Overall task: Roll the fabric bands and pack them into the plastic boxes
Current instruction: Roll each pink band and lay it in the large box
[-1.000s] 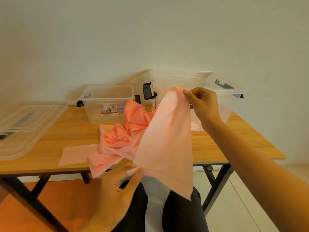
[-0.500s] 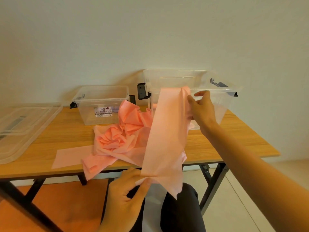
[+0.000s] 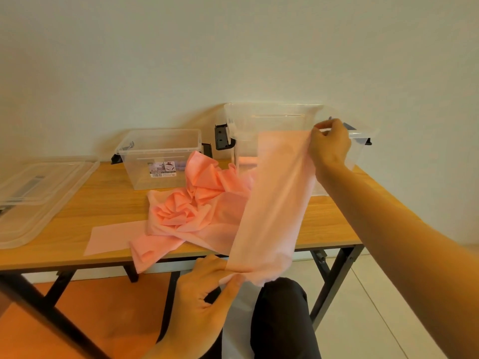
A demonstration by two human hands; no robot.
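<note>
The right hand pinches the pink band's top end at upper right; the left hand pinches its bottom end at lower middle, so it slants long and stretched.

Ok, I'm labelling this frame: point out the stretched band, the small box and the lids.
stretched band (image 3: 274,203), head view, mid strip
small box (image 3: 134,174), head view, front wall
lids (image 3: 59,182), head view, upper lid's surface

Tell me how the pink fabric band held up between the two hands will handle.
Probably floppy: the pink fabric band droops and bunches where the left hand pinches it. Likely light: the right hand lifts its top edge with fingertips alone. It should crease readily, like the crumpled pink fabric heap on the wooden table.
</note>
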